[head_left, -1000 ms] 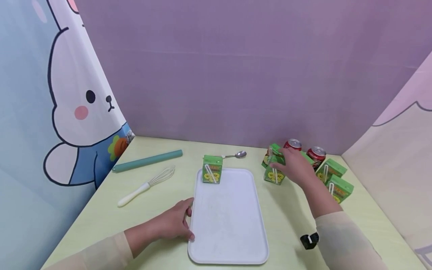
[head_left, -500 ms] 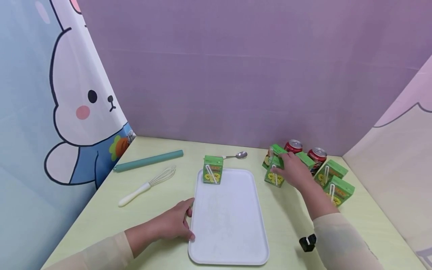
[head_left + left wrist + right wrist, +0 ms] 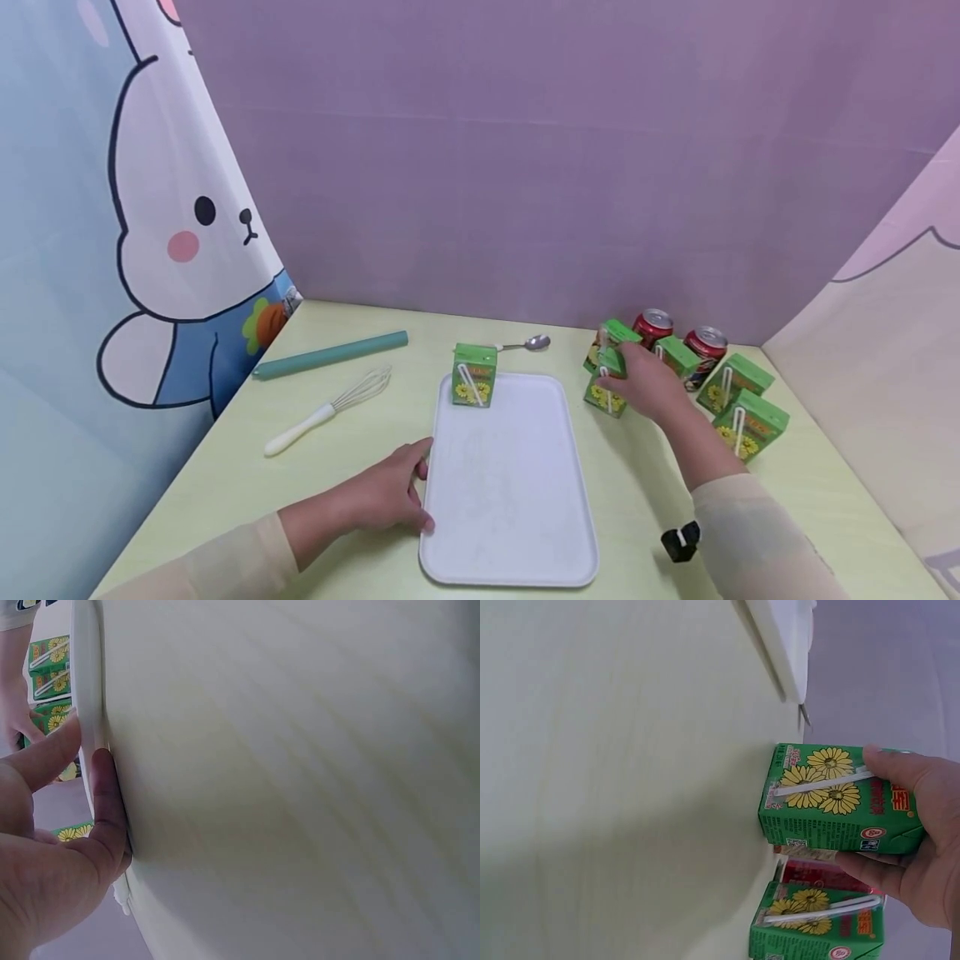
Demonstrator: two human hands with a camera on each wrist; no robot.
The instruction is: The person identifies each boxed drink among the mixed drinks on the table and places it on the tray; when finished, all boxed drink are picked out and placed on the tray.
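Note:
My right hand (image 3: 651, 382) grips a green drink carton (image 3: 606, 402) with yellow flowers and a white straw, thumb on one side and fingers on the other. In the right wrist view this carton (image 3: 832, 799) is upright, at or just above the table; a gap cannot be told. Along the left edge of the white tray (image 3: 506, 492), my left hand (image 3: 384, 493) holds the rim between thumb and fingers, as the left wrist view shows. Another drink carton (image 3: 473, 377) stands at the tray's far left corner.
Near the right hand stand more drink cartons (image 3: 678, 357) and two red cans (image 3: 652, 325). A spoon (image 3: 536, 342) lies behind the tray. Left of it lie a whisk (image 3: 330, 411) and a teal rod (image 3: 330, 356). A purple backdrop (image 3: 480, 167) rises behind the table.
My right hand has come slightly nearer and closed more on the carton, which has shifted a little to the left in the last half second. The left hand has stayed at the tray.

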